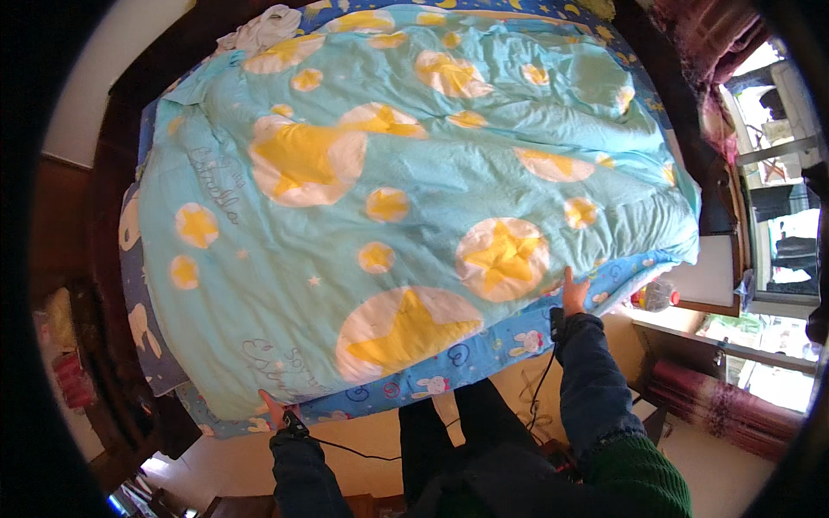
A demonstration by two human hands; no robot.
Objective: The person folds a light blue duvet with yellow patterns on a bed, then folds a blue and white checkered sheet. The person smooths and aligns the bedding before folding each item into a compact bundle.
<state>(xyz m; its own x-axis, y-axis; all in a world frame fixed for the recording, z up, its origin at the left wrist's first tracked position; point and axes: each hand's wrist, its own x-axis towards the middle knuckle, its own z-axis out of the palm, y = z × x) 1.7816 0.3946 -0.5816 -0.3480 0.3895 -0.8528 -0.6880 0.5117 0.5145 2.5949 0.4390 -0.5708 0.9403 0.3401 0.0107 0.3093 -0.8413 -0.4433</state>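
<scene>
A light turquoise duvet (414, 168) with yellow stars in pale circles is spread over the bed, wrinkled most at the far right. My left hand (278, 409) grips its near edge at the lower left, thumb on top and fingers hidden beneath. Farther right, my right hand (573, 294) holds the same edge, also thumb up, with its fingers mostly out of sight. Below the duvet's near border shows a blue cloth (476, 355) printed with rabbits and swirls, hanging along the bedside. Dark blue bedding (150, 337) peeks out on the left.
A crumpled white cloth (269, 29) lies at the far left corner. Beyond the bed's right side stand a clear plastic bottle (659, 296) with a red cap, and a window (787, 239) with a dark red curtain (709, 45). Black cables (356, 450) run from devices on both wrists.
</scene>
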